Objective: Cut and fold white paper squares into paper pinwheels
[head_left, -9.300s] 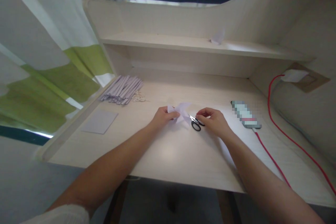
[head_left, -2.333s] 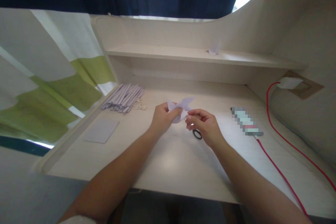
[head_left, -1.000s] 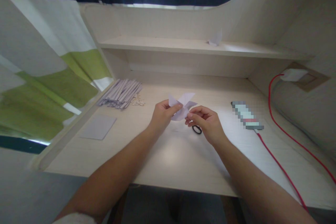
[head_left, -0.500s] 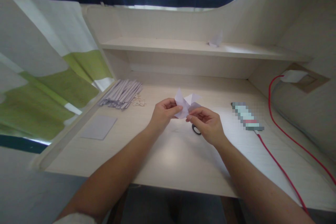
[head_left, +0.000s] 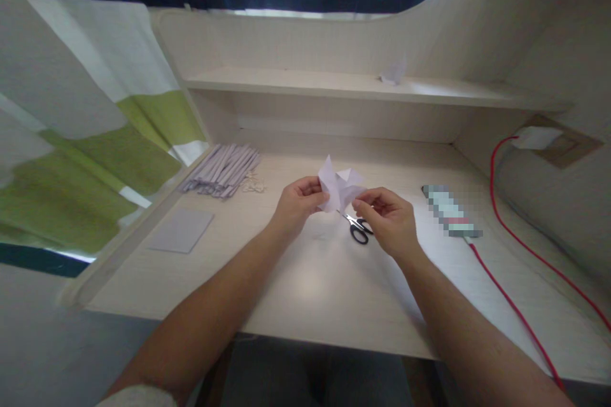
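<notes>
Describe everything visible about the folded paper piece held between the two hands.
The folded paper piece is pale lilac-white, thin and creased into several pointed flaps that fan upward and outward. It is held in the air above the desk, not resting on it. The left hand pinches its left side, and the right hand pinches its lower right edge. Small black-handled scissors lie on the desk just below it, apart.

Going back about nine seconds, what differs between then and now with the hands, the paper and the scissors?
The right hand let go of the scissors, which now lie on the desk, and took hold of the folded paper. Both hands raised the paper off the desk; its flaps now point upward. The left hand kept its pinch. The strip bundle, flat sheet and red cable stayed put.
</notes>
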